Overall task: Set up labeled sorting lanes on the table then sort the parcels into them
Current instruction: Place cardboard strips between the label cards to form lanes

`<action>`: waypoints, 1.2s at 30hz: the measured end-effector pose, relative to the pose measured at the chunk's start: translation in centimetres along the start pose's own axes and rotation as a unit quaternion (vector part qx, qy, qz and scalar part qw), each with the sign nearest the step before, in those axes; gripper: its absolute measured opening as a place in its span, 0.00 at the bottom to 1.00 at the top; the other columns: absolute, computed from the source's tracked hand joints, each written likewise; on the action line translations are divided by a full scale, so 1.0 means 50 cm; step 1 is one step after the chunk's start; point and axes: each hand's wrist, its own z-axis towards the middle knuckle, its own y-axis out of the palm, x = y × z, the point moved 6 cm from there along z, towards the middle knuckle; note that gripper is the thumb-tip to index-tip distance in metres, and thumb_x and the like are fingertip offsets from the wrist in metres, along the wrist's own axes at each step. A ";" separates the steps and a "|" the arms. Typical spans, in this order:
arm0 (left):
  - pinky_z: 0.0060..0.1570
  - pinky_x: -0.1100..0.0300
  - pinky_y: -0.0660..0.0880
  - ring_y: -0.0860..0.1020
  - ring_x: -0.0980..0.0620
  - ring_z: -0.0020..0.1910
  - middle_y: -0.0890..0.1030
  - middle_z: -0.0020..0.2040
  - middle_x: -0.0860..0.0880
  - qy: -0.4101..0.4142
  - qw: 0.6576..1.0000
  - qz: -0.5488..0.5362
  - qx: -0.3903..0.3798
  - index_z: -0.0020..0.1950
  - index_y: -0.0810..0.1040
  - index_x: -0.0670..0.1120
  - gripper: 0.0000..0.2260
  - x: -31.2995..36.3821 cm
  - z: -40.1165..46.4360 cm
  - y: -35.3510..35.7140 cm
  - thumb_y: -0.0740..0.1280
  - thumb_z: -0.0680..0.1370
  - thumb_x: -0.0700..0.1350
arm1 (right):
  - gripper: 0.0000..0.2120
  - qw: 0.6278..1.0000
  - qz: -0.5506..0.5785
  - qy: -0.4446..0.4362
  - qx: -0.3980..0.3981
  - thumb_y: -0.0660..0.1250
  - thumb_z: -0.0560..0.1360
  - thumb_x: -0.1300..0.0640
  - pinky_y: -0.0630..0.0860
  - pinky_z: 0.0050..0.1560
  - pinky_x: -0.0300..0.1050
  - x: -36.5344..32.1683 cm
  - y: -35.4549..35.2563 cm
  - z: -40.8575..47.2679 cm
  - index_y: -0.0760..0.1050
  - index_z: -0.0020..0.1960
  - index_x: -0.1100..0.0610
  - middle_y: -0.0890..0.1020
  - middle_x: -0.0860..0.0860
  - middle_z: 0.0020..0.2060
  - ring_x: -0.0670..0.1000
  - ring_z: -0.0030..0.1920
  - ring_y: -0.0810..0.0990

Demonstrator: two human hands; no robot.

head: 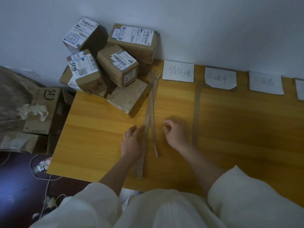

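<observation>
Yellow wooden bench (102,137), set against the wall. Far-left corner is taken by a pile of parcels (105,63), with one tape-wrapped parcel (129,97) lying flat in front of it. Loose cardboard strips (150,116) are laid lengthwise beside that parcel, crossing each other. One more strip (196,112) is laid flat further right. Four paper labels (178,71) are lined up along the far edge, the rightmost cut off by the frame.

— Where can I pass?
— I see bare yellow wooden tabletop (98,137) left of the loose brown cardboard strips (152,112).
— Obstacles?
— The heap of brown cardboard parcels (108,66) blocks my far-left corner.
</observation>
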 end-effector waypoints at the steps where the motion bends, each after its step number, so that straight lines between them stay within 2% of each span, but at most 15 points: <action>1: 0.65 0.52 0.68 0.63 0.47 0.70 0.64 0.74 0.50 0.015 1.000 0.017 -0.005 0.74 0.63 0.61 0.25 0.000 0.002 0.001 0.62 0.79 0.44 | 0.16 1.000 0.004 -0.006 -0.011 0.61 0.81 0.55 0.74 0.54 0.43 -0.012 0.011 0.011 0.73 0.68 0.52 0.77 0.50 0.63 0.52 0.61 0.77; 4: 0.65 0.53 0.65 0.61 0.47 0.72 0.61 0.75 0.50 0.030 0.997 0.070 -0.017 0.74 0.59 0.64 0.28 -0.002 0.012 0.005 0.63 0.78 0.44 | 0.17 0.999 -0.007 -0.020 -0.033 0.59 0.81 0.56 0.75 0.61 0.49 -0.044 0.039 0.046 0.72 0.69 0.49 0.74 0.51 0.66 0.55 0.64 0.74; 7: 0.66 0.52 0.64 0.59 0.46 0.72 0.59 0.75 0.48 0.030 0.995 0.090 -0.037 0.74 0.59 0.64 0.27 -0.002 0.022 0.008 0.62 0.78 0.46 | 0.18 0.998 -0.033 -0.022 -0.047 0.59 0.82 0.57 0.66 0.71 0.51 -0.066 0.061 0.077 0.71 0.71 0.50 0.67 0.53 0.72 0.56 0.71 0.66; 9: 0.67 0.51 0.64 0.58 0.45 0.73 0.57 0.75 0.48 0.031 0.993 0.102 -0.047 0.74 0.60 0.64 0.26 -0.004 0.024 0.009 0.62 0.78 0.46 | 0.18 0.997 -0.049 -0.018 -0.059 0.58 0.82 0.56 0.64 0.72 0.50 -0.076 0.075 0.092 0.71 0.71 0.51 0.64 0.54 0.73 0.56 0.72 0.64; 14: 0.67 0.51 0.64 0.58 0.46 0.73 0.57 0.75 0.48 0.037 0.993 0.096 -0.051 0.73 0.61 0.64 0.27 -0.006 0.026 0.006 0.63 0.78 0.46 | 0.18 0.993 -0.105 -0.015 -0.046 0.59 0.81 0.54 0.66 0.70 0.47 -0.088 0.089 0.104 0.73 0.69 0.56 0.66 0.53 0.70 0.55 0.69 0.67; 18: 0.67 0.52 0.64 0.59 0.47 0.72 0.58 0.75 0.49 0.030 0.995 0.085 -0.050 0.73 0.62 0.64 0.26 -0.010 0.028 0.003 0.65 0.78 0.48 | 0.17 0.996 -0.084 0.007 0.000 0.62 0.80 0.58 0.70 0.66 0.46 -0.088 0.071 0.101 0.73 0.68 0.59 0.70 0.52 0.68 0.54 0.65 0.73; 20: 0.67 0.51 0.64 0.59 0.47 0.72 0.58 0.75 0.49 0.033 0.995 0.083 -0.051 0.73 0.62 0.64 0.25 -0.011 0.027 0.003 0.64 0.78 0.48 | 0.16 0.997 -0.071 0.026 0.020 0.63 0.80 0.60 0.70 0.64 0.44 -0.081 0.065 0.098 0.75 0.67 0.58 0.72 0.51 0.68 0.54 0.64 0.75; 23: 0.66 0.52 0.64 0.59 0.47 0.72 0.58 0.75 0.50 0.035 0.995 0.083 -0.050 0.72 0.63 0.64 0.25 -0.012 0.027 0.001 0.64 0.78 0.49 | 0.15 0.998 -0.045 0.028 0.035 0.64 0.79 0.58 0.73 0.61 0.44 -0.080 0.063 0.093 0.77 0.65 0.53 0.75 0.51 0.66 0.54 0.62 0.76; 25: 0.66 0.52 0.64 0.59 0.47 0.72 0.58 0.74 0.50 0.037 0.995 0.084 -0.048 0.72 0.63 0.65 0.24 -0.012 0.028 0.001 0.64 0.78 0.50 | 0.15 0.999 -0.041 0.018 0.026 0.65 0.79 0.57 0.72 0.63 0.46 -0.086 0.070 0.094 0.76 0.66 0.51 0.72 0.51 0.67 0.54 0.64 0.74; 28: 0.66 0.51 0.64 0.59 0.46 0.72 0.59 0.74 0.49 0.040 0.995 0.082 -0.050 0.72 0.63 0.65 0.24 -0.013 0.028 0.000 0.63 0.78 0.49 | 0.16 0.997 -0.083 0.011 -0.004 0.63 0.80 0.55 0.66 0.70 0.49 -0.096 0.086 0.098 0.75 0.67 0.53 0.66 0.52 0.70 0.54 0.70 0.67; 32: 0.66 0.51 0.64 0.59 0.46 0.72 0.58 0.75 0.49 0.044 0.994 0.083 -0.058 0.72 0.62 0.64 0.25 -0.013 0.027 -0.003 0.64 0.78 0.48 | 0.16 0.996 -0.088 0.013 0.006 0.66 0.78 0.57 0.70 0.67 0.49 -0.104 0.096 0.103 0.77 0.65 0.57 0.71 0.52 0.66 0.54 0.65 0.72; 36: 0.67 0.51 0.64 0.59 0.46 0.72 0.58 0.75 0.49 0.046 0.994 0.083 -0.061 0.72 0.63 0.64 0.25 -0.014 0.027 -0.003 0.65 0.78 0.50 | 0.12 0.996 -0.031 0.064 0.049 0.69 0.76 0.62 0.73 0.59 0.39 -0.084 0.085 0.095 0.81 0.59 0.59 0.78 0.52 0.61 0.53 0.59 0.78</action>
